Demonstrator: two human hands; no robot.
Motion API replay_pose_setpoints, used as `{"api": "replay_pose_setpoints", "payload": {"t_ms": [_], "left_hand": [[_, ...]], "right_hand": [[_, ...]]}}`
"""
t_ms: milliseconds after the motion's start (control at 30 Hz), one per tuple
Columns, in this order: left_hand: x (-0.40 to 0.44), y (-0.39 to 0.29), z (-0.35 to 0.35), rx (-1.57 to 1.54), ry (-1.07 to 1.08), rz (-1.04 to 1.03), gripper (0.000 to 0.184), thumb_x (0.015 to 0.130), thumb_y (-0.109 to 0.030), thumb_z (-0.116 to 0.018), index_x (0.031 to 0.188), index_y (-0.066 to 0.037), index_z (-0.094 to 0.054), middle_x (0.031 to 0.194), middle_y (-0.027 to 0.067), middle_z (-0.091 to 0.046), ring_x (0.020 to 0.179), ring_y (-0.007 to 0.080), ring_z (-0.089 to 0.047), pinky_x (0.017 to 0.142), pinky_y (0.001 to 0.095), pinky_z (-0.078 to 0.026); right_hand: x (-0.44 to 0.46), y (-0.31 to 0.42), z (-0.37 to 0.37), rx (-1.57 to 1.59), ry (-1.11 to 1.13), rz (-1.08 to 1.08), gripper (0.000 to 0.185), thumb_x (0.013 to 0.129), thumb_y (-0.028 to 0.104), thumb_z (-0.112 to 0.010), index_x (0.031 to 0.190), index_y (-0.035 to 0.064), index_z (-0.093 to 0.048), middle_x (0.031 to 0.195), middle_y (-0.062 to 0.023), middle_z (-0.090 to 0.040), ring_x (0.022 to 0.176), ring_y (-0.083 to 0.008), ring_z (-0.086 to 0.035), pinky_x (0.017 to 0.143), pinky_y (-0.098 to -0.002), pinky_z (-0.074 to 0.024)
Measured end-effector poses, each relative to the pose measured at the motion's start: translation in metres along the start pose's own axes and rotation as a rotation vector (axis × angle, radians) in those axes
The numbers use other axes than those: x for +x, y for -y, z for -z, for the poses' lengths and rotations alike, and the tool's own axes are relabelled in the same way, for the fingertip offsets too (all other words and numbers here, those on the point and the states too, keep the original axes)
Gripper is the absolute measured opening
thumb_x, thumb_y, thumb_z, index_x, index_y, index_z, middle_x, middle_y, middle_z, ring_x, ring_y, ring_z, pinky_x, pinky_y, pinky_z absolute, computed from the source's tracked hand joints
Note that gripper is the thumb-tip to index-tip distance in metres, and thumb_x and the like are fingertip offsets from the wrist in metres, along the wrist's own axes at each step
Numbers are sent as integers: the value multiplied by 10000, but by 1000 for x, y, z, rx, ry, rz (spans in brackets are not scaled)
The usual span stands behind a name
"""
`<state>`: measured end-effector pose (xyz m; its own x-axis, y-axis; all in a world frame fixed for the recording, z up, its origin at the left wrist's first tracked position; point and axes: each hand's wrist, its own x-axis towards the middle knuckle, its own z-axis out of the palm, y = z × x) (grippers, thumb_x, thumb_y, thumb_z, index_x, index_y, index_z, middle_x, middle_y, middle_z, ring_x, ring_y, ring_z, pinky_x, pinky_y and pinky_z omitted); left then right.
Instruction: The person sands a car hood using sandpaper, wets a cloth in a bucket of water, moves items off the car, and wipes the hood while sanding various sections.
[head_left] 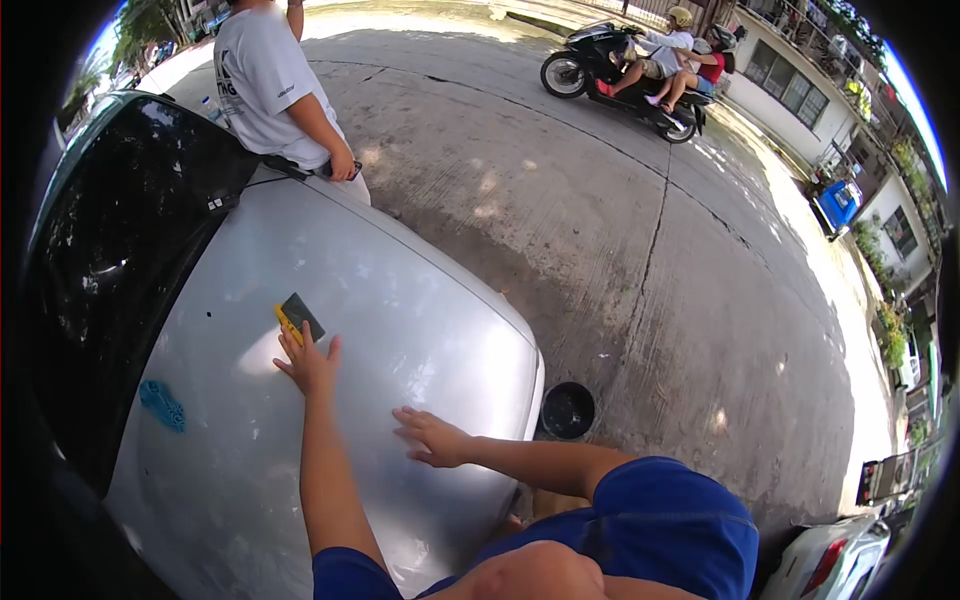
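Note:
My left hand is stretched over the silver car hood with its fingers spread. Its fingertips touch or lie just beside the yellow part of a small flat block, which has a dark grey rectangular face; the exact kind is unclear. Farther right, my right hand is open, palm down on or just over the hood, and holds nothing. A crumpled blue cloth lies on the hood near the windshield.
A black bucket stands on the concrete by the car's front. A person in a white shirt leans at the hood's far side. Two riders pass on a black motorcycle. The dark windshield borders the hood.

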<state>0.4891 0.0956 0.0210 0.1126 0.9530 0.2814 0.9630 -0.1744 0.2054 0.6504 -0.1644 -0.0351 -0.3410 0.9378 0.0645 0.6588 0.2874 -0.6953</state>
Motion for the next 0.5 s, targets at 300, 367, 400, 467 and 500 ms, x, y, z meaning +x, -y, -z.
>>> {"api": "replay_pose_setpoints", "payload": {"t_ms": [300,367,400,467,500], "left_hand": [[-73,-2,-35,-623,-93,-62,502,788,-130,-896,1220,-49,-655,1572,180,-462,1362,367,-541,1129,452,-480],[-77,-4,-51,-713,-231,144,555,776,-92,-905,1253,-49,-626,1528,186,-494,1281,360,-596,1037,425,-538],[-73,-6,-54,-761,-310,245,582,770,-72,-909,1270,-49,-612,1506,189,-510,1241,357,-623,992,412,-567],[-67,-23,-45,-672,-372,413,651,775,-90,-920,1323,-54,-570,1473,198,-531,1194,353,-648,959,409,-580],[-65,-27,-41,-621,-397,495,686,778,-99,-925,1350,-57,-549,1456,202,-541,1171,351,-661,943,407,-587]], "right_hand": [[-199,-40,34,367,-20,-628,579,988,321,-710,1502,89,-576,1427,-199,-646,1228,-337,-682,1057,-435,-541],[-218,-57,30,397,-93,-660,558,981,324,-718,1473,84,-610,1321,-172,-714,1141,-302,-723,1001,-412,-568],[-221,-66,33,404,-130,-669,541,975,325,-723,1450,84,-632,1271,-155,-737,1099,-287,-736,974,-405,-578],[-218,-83,57,412,-167,-652,519,970,327,-725,1424,83,-657,1204,-132,-765,1049,-268,-751,940,-397,-590],[-216,-88,62,423,-165,-629,515,971,327,-722,1420,83,-660,1188,-125,-769,1041,-263,-753,933,-396,-591]]}}
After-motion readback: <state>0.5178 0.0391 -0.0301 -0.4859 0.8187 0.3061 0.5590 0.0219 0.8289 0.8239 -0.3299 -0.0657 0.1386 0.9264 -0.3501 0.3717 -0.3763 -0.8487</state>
